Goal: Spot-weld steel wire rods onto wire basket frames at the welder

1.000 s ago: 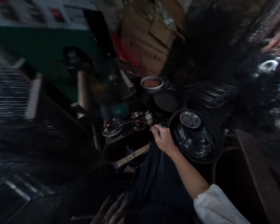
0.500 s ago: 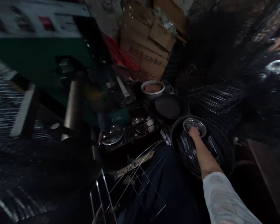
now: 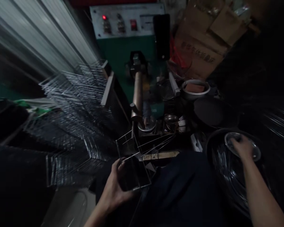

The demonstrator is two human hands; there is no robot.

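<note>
My left hand grips the side of a bent wire rack in front of my lap, its fingers and thumb closed around the wires. Thin wires stick out from the rack to the right. At the right, my right hand reaches into a shiny metal bowl. Its fingers are blurred and partly hidden, so any item in them does not show. The bowl sits on shiny metal wire pieces inside a big dark tub.
Ahead stands a green machine with a lit red lamp and a metal cylinder projecting toward me. Stacked wire racks fill the left. A white bowl, a dark pan and a cardboard box lie right of it.
The view has swung left, bringing the stacked racks into sight. The wire rack is now higher, with my left hand plainly visible on it. My right hand stays at the metal bowl.
</note>
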